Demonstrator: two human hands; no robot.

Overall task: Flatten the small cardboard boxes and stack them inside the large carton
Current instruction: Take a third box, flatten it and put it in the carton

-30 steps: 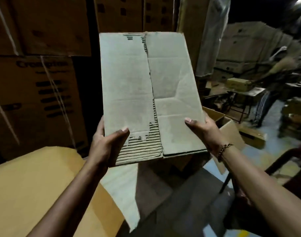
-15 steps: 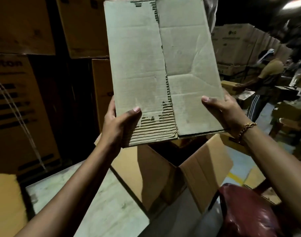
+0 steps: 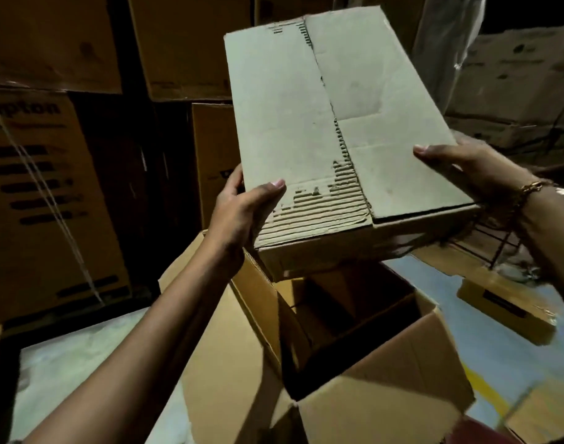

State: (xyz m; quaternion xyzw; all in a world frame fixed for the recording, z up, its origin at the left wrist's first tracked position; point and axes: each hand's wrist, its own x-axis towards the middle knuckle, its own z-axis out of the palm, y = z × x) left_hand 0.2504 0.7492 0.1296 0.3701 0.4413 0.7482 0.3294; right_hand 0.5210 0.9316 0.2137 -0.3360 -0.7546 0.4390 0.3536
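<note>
I hold a small grey-brown cardboard box (image 3: 306,123) in front of me with both hands. Its closed flaps face me, with torn corrugation at the near edge. My left hand (image 3: 242,209) grips its near left corner, thumb on top. My right hand (image 3: 466,168), with a gold bracelet on the wrist, grips the near right edge. Directly below the box stands the large open carton (image 3: 386,363), its flaps spread outward. Inside it is dark, with pieces of cardboard standing along its far left wall.
Tall stacks of printed cartons (image 3: 40,193) fill the left and back. A small closed box (image 3: 505,302) lies on the floor at right, beside a wire rack (image 3: 486,241). A pale floor patch (image 3: 75,357) shows at lower left.
The box has tilted from upright toward flat and come lower, so its front side now shows. My view has shifted down over the open carton.
</note>
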